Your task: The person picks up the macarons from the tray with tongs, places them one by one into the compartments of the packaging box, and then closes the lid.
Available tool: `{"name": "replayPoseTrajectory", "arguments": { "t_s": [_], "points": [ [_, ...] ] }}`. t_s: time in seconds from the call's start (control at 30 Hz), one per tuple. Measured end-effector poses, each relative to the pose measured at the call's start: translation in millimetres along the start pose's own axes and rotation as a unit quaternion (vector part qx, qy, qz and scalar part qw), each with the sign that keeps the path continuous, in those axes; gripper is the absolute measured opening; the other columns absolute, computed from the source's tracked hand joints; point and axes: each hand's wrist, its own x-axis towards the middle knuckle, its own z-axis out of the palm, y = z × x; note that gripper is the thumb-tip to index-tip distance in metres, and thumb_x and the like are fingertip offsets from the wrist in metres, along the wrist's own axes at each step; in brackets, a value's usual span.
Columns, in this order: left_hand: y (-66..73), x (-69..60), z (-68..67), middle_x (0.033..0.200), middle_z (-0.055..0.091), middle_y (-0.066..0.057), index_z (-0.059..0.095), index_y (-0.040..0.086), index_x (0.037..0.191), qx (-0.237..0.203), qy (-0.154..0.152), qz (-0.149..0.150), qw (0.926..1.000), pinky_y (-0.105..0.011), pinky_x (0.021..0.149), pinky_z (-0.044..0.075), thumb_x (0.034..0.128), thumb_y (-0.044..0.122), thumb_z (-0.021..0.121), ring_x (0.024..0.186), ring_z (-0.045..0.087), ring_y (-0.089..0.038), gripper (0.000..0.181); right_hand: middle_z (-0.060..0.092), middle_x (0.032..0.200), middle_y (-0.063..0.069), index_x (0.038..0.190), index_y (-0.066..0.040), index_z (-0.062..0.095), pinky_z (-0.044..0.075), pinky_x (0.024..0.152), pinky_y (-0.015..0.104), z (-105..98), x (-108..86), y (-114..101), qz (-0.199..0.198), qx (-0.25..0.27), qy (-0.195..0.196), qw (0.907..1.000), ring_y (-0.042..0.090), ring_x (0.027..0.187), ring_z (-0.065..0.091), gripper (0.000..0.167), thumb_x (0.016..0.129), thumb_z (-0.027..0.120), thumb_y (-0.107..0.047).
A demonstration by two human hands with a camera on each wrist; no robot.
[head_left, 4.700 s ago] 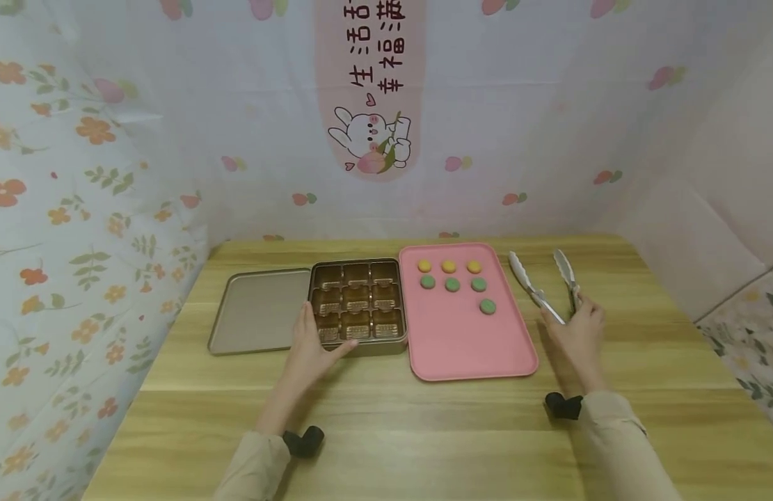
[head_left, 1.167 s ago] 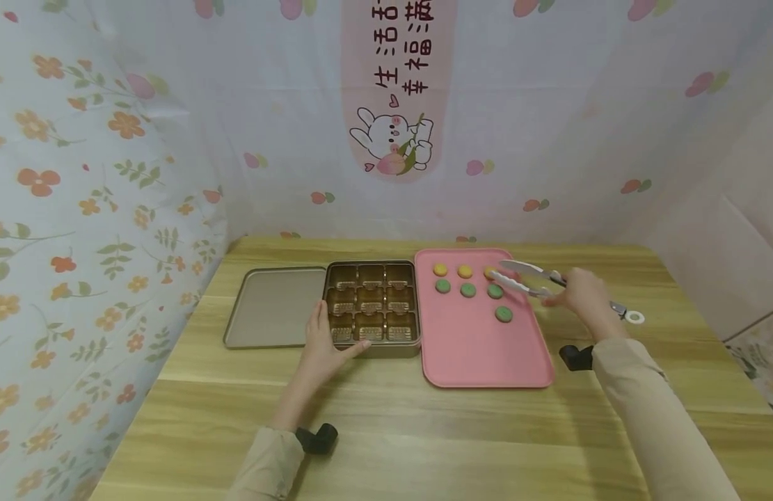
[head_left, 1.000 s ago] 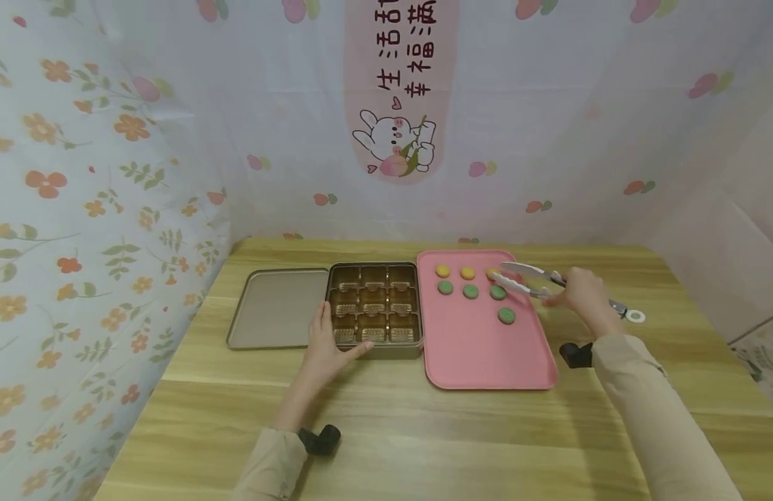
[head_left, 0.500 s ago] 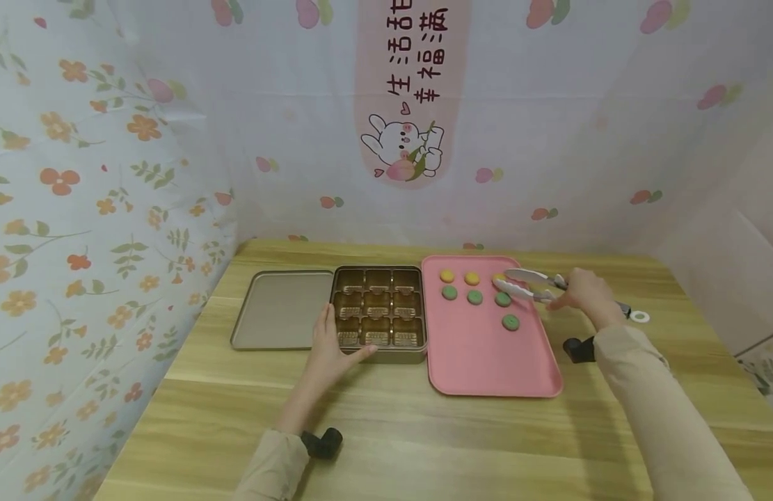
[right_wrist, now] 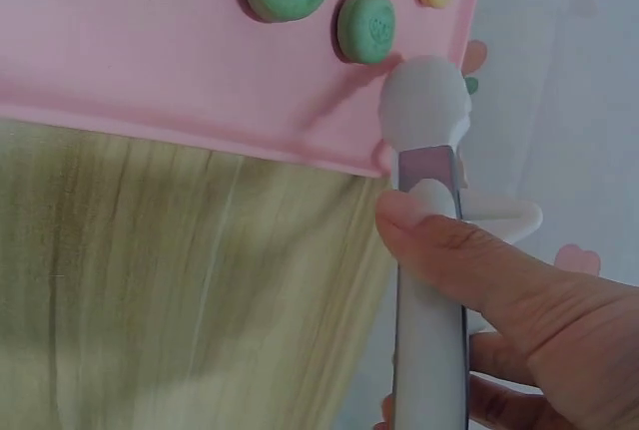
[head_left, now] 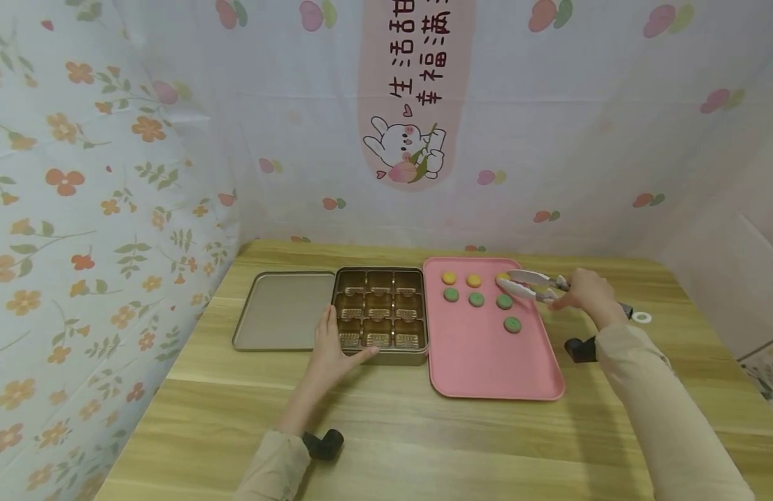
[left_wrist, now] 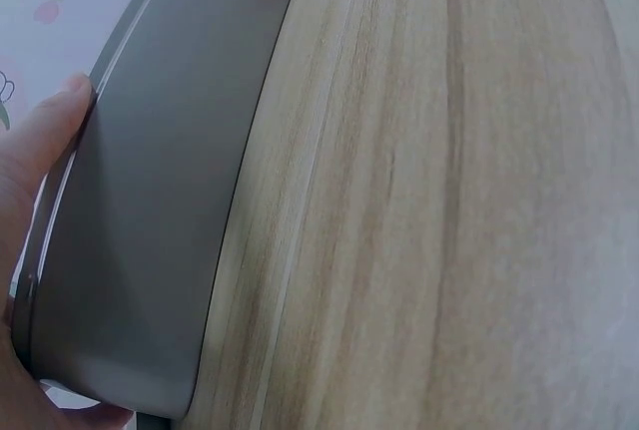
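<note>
My left hand (head_left: 328,358) lies against the front-left corner of a bronze tin box (head_left: 395,358), thumb along the front rim and straight fingers along the left side. The box has a gold compartment insert. With my right hand (head_left: 589,296) I grip a pair of tongs (head_left: 529,285) with pale tips. Their spread tips are at the back right of a pink tray (head_left: 486,372), around or beside a yellow macaron (head_left: 503,277); contact cannot be told. Green macarons (head_left: 476,299) sit in front of the yellow row. In the right wrist view, the thumb presses the tongs' arm (right_wrist: 431,330).
The tin's flat lid (head_left: 286,313) lies left of the box, touching or close to it. The tray stands against the box's right side. A wooden table (head_left: 386,438) bears everything, with patterned cloth (head_left: 298,139) behind and at the left.
My right hand has picked up the tongs from the table and brought them left over the tray, tips at the right yellow macaron. My left hand stays at the box. The head view has shifted slightly.
</note>
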Motion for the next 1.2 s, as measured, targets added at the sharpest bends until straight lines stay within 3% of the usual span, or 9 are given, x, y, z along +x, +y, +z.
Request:
{"name": "replayPoseTrajectory", "arguments": {
  "t_s": [0.33, 0.57, 0.8, 1.03, 1.2],
  "points": [
    [-2.0, -0.9, -0.3, 0.153, -0.001, -0.018, -0.003, 0.004, 0.147, -0.001, -0.001, 0.007, 1.0, -0.058, 0.108, 0.024, 0.0679, 0.058, 0.07, 0.14, 0.005, -0.039, 0.12, 0.059, 0.09, 0.026, 0.092, 0.01, 0.06, 0.043, 0.066, 0.045, 3, -6.3, 5, 0.006, 0.016, 0.021, 0.9996, 0.037, 0.078, 0.054, 0.057, 0.067, 0.076, -0.039],
    [-3.4, -0.1, -1.4, 0.153, 0.0, -0.019, -0.002, 0.003, 0.146, 0.006, 0.002, 0.007, 1.0, -0.057, 0.107, 0.025, 0.0676, 0.058, 0.07, 0.139, 0.006, -0.04, 0.12, 0.053, 0.113, 0.036, 0.118, 0.014, 0.052, 0.044, 0.077, 0.055, 4, -10.7, -2, -0.01, 0.005, 0.029, 0.9995, 0.051, 0.097, 0.051, 0.084, 0.067, 0.074, -0.049],
    [-2.9, 2.1, -2.0, 0.153, 0.0, -0.019, -0.002, 0.003, 0.146, 0.015, 0.002, 0.008, 0.9998, -0.058, 0.106, 0.027, 0.0673, 0.06, 0.069, 0.139, 0.006, -0.041, 0.121, 0.058, 0.09, 0.023, 0.122, 0.007, 0.053, 0.042, 0.065, 0.044, 4, -17.9, -27, -0.048, 0.016, 0.051, 0.9974, 0.034, 0.078, 0.051, 0.077, 0.069, 0.074, -0.046],
    [-2.6, 2.3, 0.2, 0.154, -0.001, -0.016, -0.004, 0.006, 0.147, 0.012, -0.005, 0.002, 0.9999, -0.057, 0.107, 0.026, 0.0673, 0.06, 0.069, 0.14, 0.005, -0.039, 0.121, 0.058, 0.107, 0.028, 0.128, 0.001, 0.05, 0.044, 0.07, 0.048, 8, -26.0, -55, -0.076, 0.011, 0.065, 0.9949, 0.041, 0.093, 0.054, 0.081, 0.068, 0.075, -0.047],
    [-3.1, 0.8, 1.3, 0.153, -0.001, -0.018, -0.002, 0.003, 0.146, 0.012, -0.003, 0.008, 0.9999, -0.059, 0.105, 0.027, 0.0676, 0.06, 0.069, 0.139, 0.005, -0.041, 0.121, 0.058, 0.1, 0.025, 0.124, 0.002, 0.054, 0.045, 0.065, 0.043, 13, -33.8, -71, -0.108, 0.009, 0.081, 0.9908, 0.035, 0.083, 0.055, 0.072, 0.068, 0.078, -0.036]
  ]
}}
